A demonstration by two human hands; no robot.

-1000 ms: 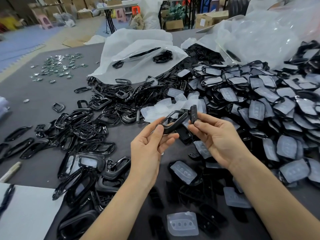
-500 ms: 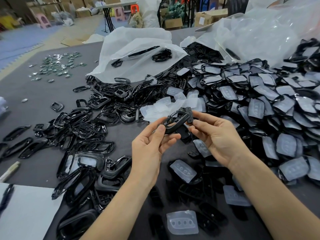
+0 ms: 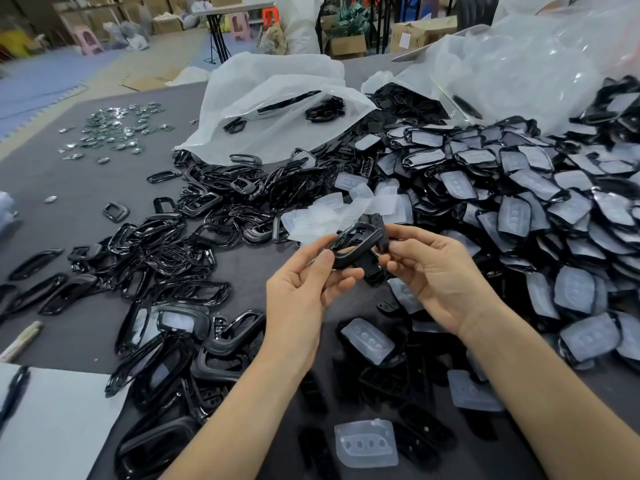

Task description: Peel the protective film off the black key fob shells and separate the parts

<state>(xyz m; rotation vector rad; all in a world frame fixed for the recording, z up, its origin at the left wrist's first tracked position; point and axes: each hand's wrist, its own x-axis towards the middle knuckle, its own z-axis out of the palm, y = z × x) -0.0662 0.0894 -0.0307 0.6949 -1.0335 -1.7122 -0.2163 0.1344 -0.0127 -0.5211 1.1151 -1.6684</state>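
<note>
Between both hands, above the grey table, I hold a black key fob shell frame point(image 3: 353, 244), a glossy open ring. My left hand point(image 3: 304, 292) pinches its near-left edge with thumb and fingers. My right hand point(image 3: 436, 278) grips its right end, where a small dark piece point(image 3: 379, 225) sticks up against the frame. A heap of film-covered black shells point(image 3: 540, 216) fills the right side. Peeled clear films point(image 3: 332, 216) lie just beyond my hands. Bare black frames point(image 3: 180, 251) are spread to the left.
Loose clear button pads point(image 3: 366, 443) lie near the front edge among black inserts. Two white plastic bags point(image 3: 277, 109) sit at the back. Small metal pieces point(image 3: 114, 129) are scattered far left. A white sheet point(image 3: 55, 424) covers the near-left corner.
The small dark piece in my right hand has come back against the frame's right end; one second ago it stood apart and upright. Both hands stay in about the same place.
</note>
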